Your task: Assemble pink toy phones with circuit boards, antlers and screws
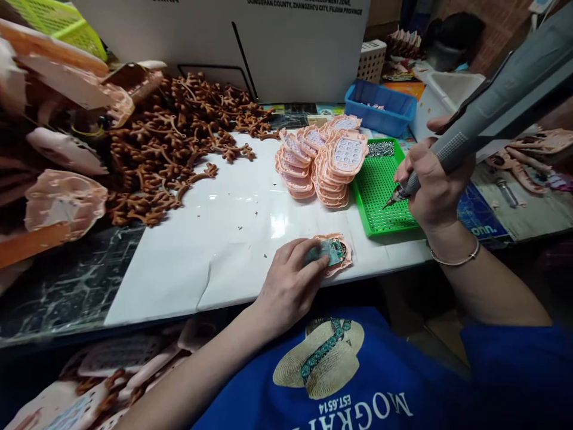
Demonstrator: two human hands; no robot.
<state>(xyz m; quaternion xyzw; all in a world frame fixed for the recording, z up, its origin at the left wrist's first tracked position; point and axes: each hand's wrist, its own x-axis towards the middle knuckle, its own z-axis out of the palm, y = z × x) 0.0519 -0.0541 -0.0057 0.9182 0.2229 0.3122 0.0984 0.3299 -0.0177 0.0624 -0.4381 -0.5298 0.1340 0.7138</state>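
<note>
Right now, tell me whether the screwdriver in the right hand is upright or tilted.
Tilted: the grey screwdriver slants down from the picture's upper right, its tip toward the green tray, held in the right hand.

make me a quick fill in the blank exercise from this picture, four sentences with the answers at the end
1. The left hand touches a circuit board, while the right hand holds a tool coloured ____.
2. The mesh tray, seen beneath the tool's tip, is coloured ____.
3. The bracelet is worn on the person's ____ wrist.
4. The pile of small curved parts is coloured ____.

Missing words: gray; green; right; brown.
</note>
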